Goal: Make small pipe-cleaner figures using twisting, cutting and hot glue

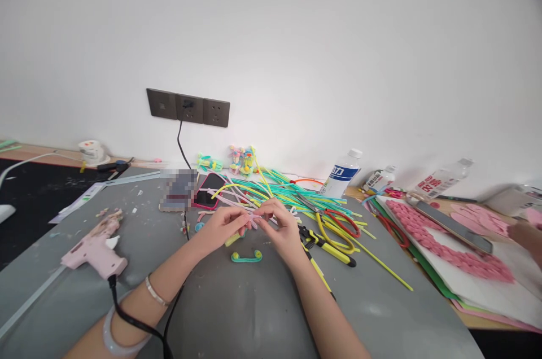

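Observation:
My left hand [226, 226] and my right hand [280, 227] meet above the grey table, fingers closed in a pinch. Between the fingertips is a small light-pink pipe cleaner piece [253, 220]; the fingers partly hide its shape. Just below the hands lies a teal pipe cleaner [247, 259] with yellow-green coiled ends. A short pale-yellow piece [234, 238] rests under my left fingers. Behind the hands spreads a loose pile of teal, yellow and pink pipe cleaners [302, 195]. Yellow-and-black pliers [328, 248] lie right of my right hand.
Left of my left arm lies a pink glue gun [95, 249], its black cord crossing that forearm. Scissors [339, 229] lie at right, near a water bottle [341, 173]. Small pipe cleaner figures [243, 160] stand by the wall. Another person's hand [527, 237] is at the far right.

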Action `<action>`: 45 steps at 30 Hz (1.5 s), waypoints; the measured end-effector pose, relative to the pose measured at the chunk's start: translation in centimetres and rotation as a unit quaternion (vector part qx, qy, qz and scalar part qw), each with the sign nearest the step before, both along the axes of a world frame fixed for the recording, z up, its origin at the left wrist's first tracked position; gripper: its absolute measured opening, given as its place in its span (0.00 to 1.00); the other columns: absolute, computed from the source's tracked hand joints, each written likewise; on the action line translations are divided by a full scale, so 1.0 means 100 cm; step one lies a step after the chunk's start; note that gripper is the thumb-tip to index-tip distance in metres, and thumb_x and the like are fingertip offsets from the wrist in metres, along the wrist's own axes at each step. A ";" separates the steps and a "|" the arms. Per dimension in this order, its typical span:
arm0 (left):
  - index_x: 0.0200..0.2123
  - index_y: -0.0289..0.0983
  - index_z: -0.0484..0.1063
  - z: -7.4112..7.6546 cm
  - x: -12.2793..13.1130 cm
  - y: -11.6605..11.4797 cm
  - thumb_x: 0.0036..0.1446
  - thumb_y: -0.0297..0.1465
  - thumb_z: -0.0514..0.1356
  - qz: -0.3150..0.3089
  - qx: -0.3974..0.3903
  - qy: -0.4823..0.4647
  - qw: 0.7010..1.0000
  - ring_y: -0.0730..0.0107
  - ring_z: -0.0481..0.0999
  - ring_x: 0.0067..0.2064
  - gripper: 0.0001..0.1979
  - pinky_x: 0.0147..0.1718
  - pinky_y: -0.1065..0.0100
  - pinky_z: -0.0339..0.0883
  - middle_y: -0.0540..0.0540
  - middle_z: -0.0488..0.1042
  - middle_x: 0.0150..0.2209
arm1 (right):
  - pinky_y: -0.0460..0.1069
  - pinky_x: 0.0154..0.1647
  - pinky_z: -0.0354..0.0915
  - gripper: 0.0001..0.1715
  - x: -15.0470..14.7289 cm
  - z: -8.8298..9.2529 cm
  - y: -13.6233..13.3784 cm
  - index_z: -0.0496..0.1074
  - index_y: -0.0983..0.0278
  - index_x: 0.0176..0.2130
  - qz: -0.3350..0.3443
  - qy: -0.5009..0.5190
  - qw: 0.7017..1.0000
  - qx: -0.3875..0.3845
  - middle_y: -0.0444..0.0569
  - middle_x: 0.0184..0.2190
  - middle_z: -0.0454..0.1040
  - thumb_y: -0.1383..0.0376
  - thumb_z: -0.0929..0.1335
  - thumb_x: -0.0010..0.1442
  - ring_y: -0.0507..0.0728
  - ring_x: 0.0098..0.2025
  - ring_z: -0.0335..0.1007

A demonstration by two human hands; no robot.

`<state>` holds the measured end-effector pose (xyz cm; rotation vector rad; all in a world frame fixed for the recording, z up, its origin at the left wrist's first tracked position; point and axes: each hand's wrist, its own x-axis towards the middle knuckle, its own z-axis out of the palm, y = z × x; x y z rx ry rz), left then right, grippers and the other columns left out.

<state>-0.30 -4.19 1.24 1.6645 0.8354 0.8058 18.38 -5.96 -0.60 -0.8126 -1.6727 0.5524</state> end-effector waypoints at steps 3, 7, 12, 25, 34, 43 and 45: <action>0.27 0.34 0.72 0.001 0.000 0.000 0.61 0.46 0.57 0.003 -0.008 -0.001 1.000 0.77 0.59 0.22 0.21 0.22 0.73 0.51 0.52 0.66 0.21 | 0.50 0.32 0.64 0.04 0.001 0.000 0.000 0.78 0.59 0.38 -0.007 -0.005 1.000 0.001 0.48 0.33 0.72 0.64 0.70 0.63 0.55 0.33 0.66; 0.28 0.34 0.72 0.002 0.000 0.000 0.61 0.47 0.57 0.000 0.000 0.006 1.000 0.77 0.58 0.22 0.22 0.21 0.73 0.50 0.51 0.66 0.21 | 0.51 0.32 0.64 0.05 0.001 -0.001 -0.001 0.78 0.60 0.37 -0.023 -0.018 1.000 -0.003 0.49 0.33 0.72 0.62 0.70 0.63 0.55 0.32 0.66; 0.29 0.34 0.74 -0.002 0.001 0.001 0.62 0.46 0.56 -0.004 0.029 0.022 0.999 0.78 0.58 0.21 0.22 0.20 0.74 0.50 0.51 0.67 0.22 | 0.50 0.31 0.63 0.05 0.000 0.000 -0.001 0.77 0.60 0.36 -0.026 -0.018 0.999 0.005 0.48 0.32 0.72 0.64 0.70 0.64 0.55 0.32 0.66; 0.30 0.33 0.77 -0.006 0.001 0.001 0.63 0.46 0.54 -0.017 0.018 0.012 1.000 0.76 0.59 0.23 0.23 0.22 0.72 0.51 0.49 0.69 0.23 | 0.51 0.32 0.65 0.06 -0.003 0.002 -0.004 0.75 0.60 0.36 -0.069 -0.056 0.994 0.059 0.49 0.32 0.73 0.67 0.67 0.65 0.56 0.34 0.68; 0.31 0.32 0.78 -0.011 0.001 0.001 0.64 0.48 0.54 -0.038 -0.003 0.000 0.999 0.76 0.57 0.22 0.26 0.22 0.71 0.51 0.48 0.70 0.24 | 0.51 0.31 0.65 0.06 -0.002 0.001 -0.007 0.75 0.59 0.37 -0.093 -0.067 0.990 0.076 0.49 0.32 0.73 0.67 0.67 0.66 0.56 0.34 0.69; 0.30 0.32 0.79 -0.010 0.002 -0.001 0.64 0.48 0.54 -0.041 0.002 -0.008 0.999 0.75 0.59 0.24 0.26 0.24 0.71 0.53 0.46 0.73 0.26 | 0.52 0.35 0.64 0.06 -0.004 -0.003 -0.007 0.75 0.59 0.36 -0.135 -0.078 0.983 0.100 0.49 0.32 0.74 0.67 0.67 0.65 0.57 0.35 0.69; 0.33 0.32 0.79 -0.009 0.003 -0.002 0.63 0.49 0.54 -0.042 -0.006 -0.020 0.999 0.75 0.60 0.24 0.26 0.24 0.71 0.53 0.46 0.73 0.26 | 0.52 0.34 0.64 0.07 -0.004 -0.001 -0.007 0.75 0.59 0.36 -0.133 -0.073 0.984 0.098 0.49 0.32 0.73 0.67 0.67 0.66 0.57 0.34 0.69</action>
